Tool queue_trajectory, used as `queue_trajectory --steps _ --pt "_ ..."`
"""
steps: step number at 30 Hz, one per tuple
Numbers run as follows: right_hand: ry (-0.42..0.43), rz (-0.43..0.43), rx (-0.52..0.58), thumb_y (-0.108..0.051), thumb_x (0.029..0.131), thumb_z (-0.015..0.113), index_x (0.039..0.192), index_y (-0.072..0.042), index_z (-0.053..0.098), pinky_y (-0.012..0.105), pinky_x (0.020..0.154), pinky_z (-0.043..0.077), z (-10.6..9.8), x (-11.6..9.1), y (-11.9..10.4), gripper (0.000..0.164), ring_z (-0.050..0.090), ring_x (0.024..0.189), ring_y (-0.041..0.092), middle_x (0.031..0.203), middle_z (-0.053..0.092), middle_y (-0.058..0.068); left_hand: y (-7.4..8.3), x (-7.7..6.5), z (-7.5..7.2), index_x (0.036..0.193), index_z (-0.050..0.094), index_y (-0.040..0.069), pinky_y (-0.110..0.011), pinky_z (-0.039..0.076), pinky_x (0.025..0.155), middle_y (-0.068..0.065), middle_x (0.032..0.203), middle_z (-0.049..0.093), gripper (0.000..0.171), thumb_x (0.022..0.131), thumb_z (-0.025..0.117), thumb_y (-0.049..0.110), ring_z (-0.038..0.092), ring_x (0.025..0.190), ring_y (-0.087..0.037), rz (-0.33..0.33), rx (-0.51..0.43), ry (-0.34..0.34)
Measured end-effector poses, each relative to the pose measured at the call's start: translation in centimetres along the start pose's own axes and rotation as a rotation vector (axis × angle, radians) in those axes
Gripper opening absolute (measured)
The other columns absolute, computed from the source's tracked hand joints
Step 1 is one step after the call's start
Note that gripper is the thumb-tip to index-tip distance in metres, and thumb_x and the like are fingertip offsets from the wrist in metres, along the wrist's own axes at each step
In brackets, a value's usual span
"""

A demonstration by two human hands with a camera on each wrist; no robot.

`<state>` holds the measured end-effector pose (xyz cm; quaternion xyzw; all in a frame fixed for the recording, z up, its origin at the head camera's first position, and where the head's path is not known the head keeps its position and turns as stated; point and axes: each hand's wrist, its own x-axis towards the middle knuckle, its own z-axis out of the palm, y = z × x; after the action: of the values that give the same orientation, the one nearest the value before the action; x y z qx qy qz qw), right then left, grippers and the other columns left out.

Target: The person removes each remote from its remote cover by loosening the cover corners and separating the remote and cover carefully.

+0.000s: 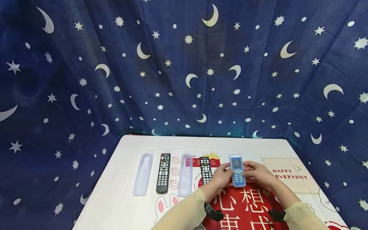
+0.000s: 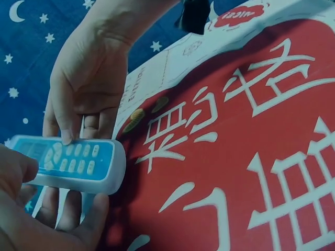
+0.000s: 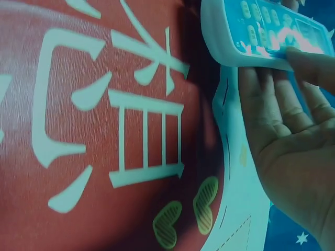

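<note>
A blue-faced remote control (image 1: 238,179) with a small screen is held above the table between both hands, a pale translucent cover around its edges. My left hand (image 1: 219,177) grips its left side, thumb on top and fingers curled beneath in the left wrist view. From the other side my right hand (image 1: 260,175) pinches it; the thumb presses the face and the fingers lie under it in the right wrist view. Just left of my left hand lies a black remote (image 1: 205,169), its lower end partly hidden by that hand.
Farther left on the table (image 1: 120,185) lie a translucent remote cover (image 1: 186,179), a larger black remote (image 1: 163,174) and another translucent cover (image 1: 142,175). A dark blue curtain (image 1: 172,95) with moons and stars hangs behind and at the sides. The tabletop has red printed patterns.
</note>
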<state>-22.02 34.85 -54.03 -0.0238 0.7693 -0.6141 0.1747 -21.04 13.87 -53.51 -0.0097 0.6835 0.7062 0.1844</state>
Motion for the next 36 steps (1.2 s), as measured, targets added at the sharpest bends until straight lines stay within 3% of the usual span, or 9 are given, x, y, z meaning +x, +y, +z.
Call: queue_trajectory --steps 5,10,18,24,28,32,36 --pt "0.035 -0.039 0.013 -0.011 0.095 0.072 0.143 0.009 0.043 0.042 0.089 0.058 0.7 0.3 -0.3 0.06 0.068 0.103 0.023 0.117 0.065 0.017 0.2 0.4 -0.6 0.129 0.067 0.009 -0.042 0.061 0.071 -0.004 0.089 0.062 0.028 0.101 0.062 0.012 0.067 0.079 -0.019 0.046 -0.015 0.046" --pt "0.099 -0.083 0.014 -0.008 0.095 0.071 0.142 0.01 0.045 0.037 0.09 0.057 1.0 0.5 -0.6 0.057 0.067 0.103 0.018 0.119 0.064 0.018 0.6 0.7 -0.7 0.121 0.071 0.006 -0.037 0.058 0.076 -0.002 0.092 0.064 0.025 0.097 0.066 0.007 0.064 0.082 -0.015 0.133 -0.004 0.081" --pt "0.13 -0.168 0.07 0.0 0.093 0.07 0.133 0.011 0.052 0.032 0.089 0.058 1.2 0.9 -0.1 0.045 0.067 0.1 0.01 0.115 0.068 0.01 0.9 0.7 -1.0 0.12 0.071 0.004 -0.028 0.056 0.08 -0.001 0.103 0.069 0.028 0.093 0.066 -0.002 0.062 0.093 -0.009 0.214 0.023 0.064" --pt "0.152 -0.182 0.055 0.004 0.092 0.068 0.129 0.012 0.054 0.032 0.087 0.058 1.6 1.2 0.0 0.04 0.067 0.098 0.012 0.114 0.07 0.012 0.6 0.9 -1.1 0.115 0.071 0.004 -0.027 0.055 0.082 0.0 0.103 0.067 0.026 0.091 0.066 -0.005 0.059 0.094 -0.01 0.213 0.027 0.071" --pt "0.163 -0.133 0.004 0.0 0.092 0.07 0.13 0.01 0.055 0.028 0.084 0.057 1.9 1.2 0.3 0.042 0.067 0.098 0.014 0.115 0.07 0.014 0.2 0.7 -1.1 0.114 0.07 0.003 -0.03 0.055 0.079 -0.002 0.104 0.066 0.025 0.091 0.065 -0.006 0.06 0.092 -0.011 0.186 0.028 0.066" --pt "0.159 -0.088 -0.032 -0.003 0.093 0.07 0.13 0.007 0.057 0.029 0.083 0.057 1.9 0.9 0.7 0.04 0.066 0.099 0.017 0.116 0.07 0.014 0.1 0.1 -1.0 0.112 0.071 0.005 -0.03 0.053 0.075 -0.003 0.105 0.066 0.022 0.093 0.064 -0.004 0.06 0.09 -0.014 0.136 0.03 0.071" --pt "0.153 -0.081 -0.037 -0.005 0.096 0.068 0.128 0.005 0.059 0.036 0.08 0.059 1.6 0.7 0.8 0.035 0.065 0.097 0.022 0.117 0.069 0.013 0.5 -0.2 -0.8 0.11 0.071 0.005 -0.031 0.056 0.072 -0.005 0.103 0.063 0.018 0.096 0.059 0.005 0.062 0.089 -0.02 0.051 -0.04 0.077"
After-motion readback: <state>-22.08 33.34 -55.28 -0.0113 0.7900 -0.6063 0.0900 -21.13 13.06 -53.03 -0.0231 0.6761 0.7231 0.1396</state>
